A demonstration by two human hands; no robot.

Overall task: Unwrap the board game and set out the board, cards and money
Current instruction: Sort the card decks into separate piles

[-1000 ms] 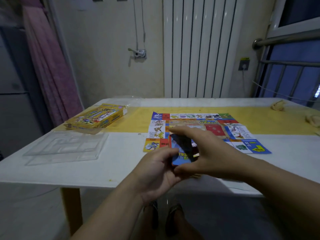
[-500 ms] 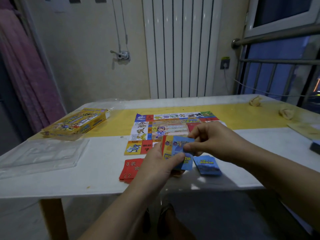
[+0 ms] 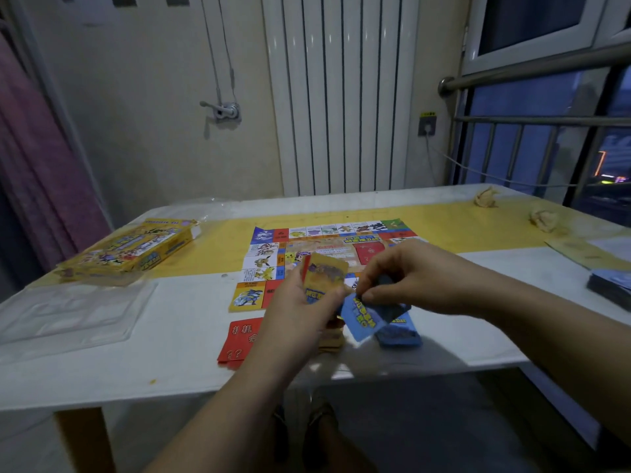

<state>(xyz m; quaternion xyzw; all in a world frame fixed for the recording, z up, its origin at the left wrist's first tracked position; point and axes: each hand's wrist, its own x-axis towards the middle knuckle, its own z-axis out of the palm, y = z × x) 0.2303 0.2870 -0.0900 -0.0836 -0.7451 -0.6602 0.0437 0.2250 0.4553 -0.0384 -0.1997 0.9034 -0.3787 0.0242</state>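
The left hand [image 3: 300, 312] curls round a small stack of cards [image 3: 324, 278], thumb laid across the yellow one on top. It holds the stack upright and facing the person, probably so that each card's colour can be read. The right hand [image 3: 413, 278] pinches a single blue card [image 3: 360, 317] between thumb and fingertips. The card is tilted just above the blue pile [image 3: 399, 332] on the table, seemingly about to be dropped there.

The sorting appears to go by colour. A red pile [image 3: 239, 339] lies at the near left, and a yellowish pile [image 3: 331, 337] sits partly hidden under the left hand. These and the blue pile line the near edge of the board [image 3: 269, 247], which lies flat and unfolded on the table [image 3: 170, 353], within easy reach.

The yellow box [image 3: 133, 247] and the clear plastic tray [image 3: 68, 312] sit off to the left, likely set aside as finished with. A dark stack [image 3: 611, 288] at the far right may be money or more cards; the light is too dim to tell.
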